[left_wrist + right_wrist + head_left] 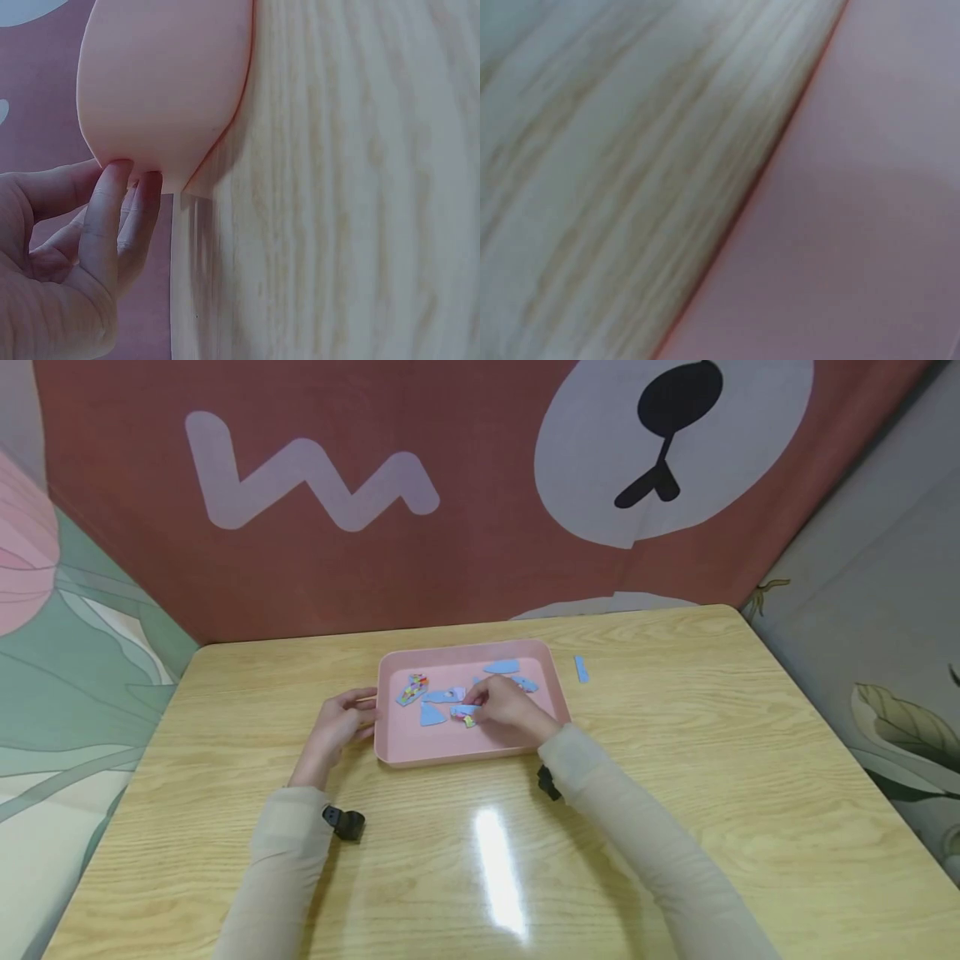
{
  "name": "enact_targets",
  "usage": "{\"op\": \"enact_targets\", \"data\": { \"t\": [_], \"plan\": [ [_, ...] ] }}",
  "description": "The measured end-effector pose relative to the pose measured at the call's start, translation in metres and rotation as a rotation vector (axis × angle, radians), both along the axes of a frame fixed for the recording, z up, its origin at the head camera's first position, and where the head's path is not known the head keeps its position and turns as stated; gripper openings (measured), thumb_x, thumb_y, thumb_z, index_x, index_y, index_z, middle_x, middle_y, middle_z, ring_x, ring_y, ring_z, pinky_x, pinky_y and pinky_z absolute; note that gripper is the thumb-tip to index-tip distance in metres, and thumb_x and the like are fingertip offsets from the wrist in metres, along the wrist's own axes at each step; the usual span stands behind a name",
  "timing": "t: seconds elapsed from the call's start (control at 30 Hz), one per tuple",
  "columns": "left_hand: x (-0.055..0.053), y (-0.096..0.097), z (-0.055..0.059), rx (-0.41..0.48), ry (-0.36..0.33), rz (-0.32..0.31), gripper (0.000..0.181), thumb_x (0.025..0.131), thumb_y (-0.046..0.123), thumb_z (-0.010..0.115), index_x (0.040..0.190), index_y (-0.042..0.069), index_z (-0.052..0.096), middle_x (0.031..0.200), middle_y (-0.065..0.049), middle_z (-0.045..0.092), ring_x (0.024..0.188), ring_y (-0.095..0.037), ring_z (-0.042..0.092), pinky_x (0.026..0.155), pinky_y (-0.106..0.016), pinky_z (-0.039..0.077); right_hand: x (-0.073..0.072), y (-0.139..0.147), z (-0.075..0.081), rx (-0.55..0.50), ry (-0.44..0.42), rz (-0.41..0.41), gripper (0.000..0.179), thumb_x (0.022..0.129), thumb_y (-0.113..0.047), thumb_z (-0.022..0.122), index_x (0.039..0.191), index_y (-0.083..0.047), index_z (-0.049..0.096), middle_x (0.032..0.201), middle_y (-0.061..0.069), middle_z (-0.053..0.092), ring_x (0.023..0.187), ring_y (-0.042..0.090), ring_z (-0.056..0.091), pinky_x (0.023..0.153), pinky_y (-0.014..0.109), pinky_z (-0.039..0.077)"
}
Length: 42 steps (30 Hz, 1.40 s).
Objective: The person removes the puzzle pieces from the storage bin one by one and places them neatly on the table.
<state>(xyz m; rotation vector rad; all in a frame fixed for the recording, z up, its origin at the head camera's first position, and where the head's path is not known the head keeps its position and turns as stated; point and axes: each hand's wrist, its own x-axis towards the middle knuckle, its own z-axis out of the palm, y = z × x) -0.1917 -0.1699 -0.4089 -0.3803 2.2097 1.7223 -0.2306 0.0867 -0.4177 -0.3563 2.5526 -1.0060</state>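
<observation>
A pink tray [450,752] lies on the wooden table and holds several flat light-blue pieces, some printed with colourful pictures. At the tray's left end is my left hand [341,722], its fingertips touching the outer wall; in the left wrist view the fingers [105,217] rest against the tray end [165,82]. My right hand [506,703] reaches in over the right side, with thumb and fingers pinching a blue printed piece [462,712] near the middle. Left of it lie a blue triangular piece [432,715] and a multicoloured piece [412,690]. The right wrist view shows only tray wall and table.
A narrow blue strip [581,669] lies on the table [675,760] to the right of the tray. More blue pieces, including a long one [502,667], sit at the tray's back right. A red-brown printed cloth [300,577] hangs behind the table.
</observation>
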Motion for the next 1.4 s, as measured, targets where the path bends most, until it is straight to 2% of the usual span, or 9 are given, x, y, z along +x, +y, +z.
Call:
{"op": "enact_targets", "data": {
  "t": [0.33, 0.43, 0.6, 0.7, 0.77, 0.97, 1.07, 1.3, 1.4],
  "plan": [
    [0.001, -0.001, 0.001, 0.006, 0.014, 0.004, 0.050, 0.094, 0.002, 0.051, 0.143, 0.001, 0.040, 0.140, -0.025, 0.047, 0.090, -0.001, 0.058, 0.073, -0.011, 0.053, -0.002, 0.013, 0.013, -0.049, -0.033, 0.047, 0.015, 0.090, -0.011, 0.065, 0.100, -0.003, 0.073, 0.105, 0.011, 0.072, 0.084, 0.011, 0.057, 0.072, 0.017, 0.047],
    [0.002, -0.001, 0.001, -0.005, 0.007, 0.003, 0.050, 0.095, 0.003, 0.051, 0.143, 0.002, 0.041, 0.140, -0.024, 0.047, 0.090, 0.000, 0.057, 0.072, -0.010, 0.053, -0.005, 0.019, 0.017, -0.097, -0.043, 0.037, 0.018, 0.089, -0.011, 0.064, 0.101, -0.001, 0.072, 0.099, 0.012, 0.072, 0.075, 0.010, 0.057, 0.068, 0.019, 0.048],
    [0.002, -0.002, 0.001, -0.004, 0.008, -0.005, 0.050, 0.095, 0.003, 0.050, 0.144, 0.002, 0.040, 0.141, -0.024, 0.047, 0.089, 0.001, 0.057, 0.072, -0.010, 0.053, -0.013, 0.032, 0.023, -0.224, -0.112, -0.053, 0.023, 0.089, -0.009, 0.064, 0.107, 0.005, 0.067, 0.074, 0.003, 0.066, 0.066, 0.011, 0.056, 0.069, 0.025, 0.052],
    [0.002, -0.002, 0.001, -0.005, 0.008, -0.013, 0.050, 0.095, 0.003, 0.050, 0.144, 0.002, 0.039, 0.142, -0.024, 0.046, 0.088, 0.001, 0.057, 0.072, -0.010, 0.053, -0.018, 0.042, 0.027, -0.305, -0.144, -0.103, 0.027, 0.090, -0.007, 0.063, 0.113, 0.008, 0.063, 0.071, -0.003, 0.064, 0.066, 0.010, 0.059, 0.073, 0.031, 0.056],
    [0.002, -0.002, 0.001, -0.007, 0.006, -0.013, 0.050, 0.095, 0.003, 0.050, 0.144, 0.002, 0.039, 0.142, -0.024, 0.046, 0.088, 0.001, 0.057, 0.072, -0.010, 0.053, -0.021, 0.050, 0.031, -0.345, -0.173, -0.134, 0.031, 0.091, -0.007, 0.062, 0.118, 0.007, 0.060, 0.077, -0.002, 0.064, 0.069, 0.010, 0.061, 0.080, 0.036, 0.057],
    [0.002, -0.001, 0.001, -0.010, 0.000, -0.008, 0.050, 0.095, 0.003, 0.051, 0.144, 0.003, 0.040, 0.140, -0.024, 0.047, 0.088, 0.001, 0.057, 0.071, -0.011, 0.053, -0.026, 0.078, 0.038, -0.373, -0.199, -0.211, 0.040, 0.095, -0.013, 0.057, 0.133, -0.001, 0.053, 0.123, 0.017, 0.061, 0.089, 0.009, 0.062, 0.097, 0.041, 0.052],
    [0.002, 0.000, 0.003, -0.005, -0.001, -0.009, 0.050, 0.095, 0.003, 0.051, 0.144, 0.002, 0.039, 0.141, -0.024, 0.047, 0.089, 0.000, 0.058, 0.072, -0.011, 0.053, -0.030, 0.094, 0.037, -0.402, -0.204, -0.250, 0.042, 0.096, -0.013, 0.056, 0.136, -0.001, 0.050, 0.129, 0.019, 0.057, 0.090, 0.005, 0.061, 0.099, 0.037, 0.051],
    [0.001, 0.001, 0.003, -0.004, -0.003, -0.012, 0.050, 0.095, 0.003, 0.051, 0.144, 0.002, 0.039, 0.141, -0.024, 0.047, 0.092, -0.003, 0.058, 0.072, -0.011, 0.053, -0.032, 0.132, 0.031, -0.446, -0.190, -0.355, 0.046, 0.096, -0.015, 0.055, 0.139, 0.000, 0.046, 0.104, -0.004, 0.062, 0.084, -0.003, 0.061, 0.106, 0.037, 0.046],
    [0.001, 0.002, 0.003, -0.007, -0.005, -0.015, 0.050, 0.096, 0.003, 0.050, 0.145, 0.003, 0.039, 0.142, -0.024, 0.046, 0.097, -0.006, 0.058, 0.073, -0.011, 0.053, -0.030, 0.146, 0.027, -0.454, -0.178, -0.394, 0.048, 0.097, -0.017, 0.055, 0.140, 0.001, 0.044, 0.098, -0.009, 0.061, 0.085, -0.003, 0.062, 0.103, 0.032, 0.048]
  ]
}}
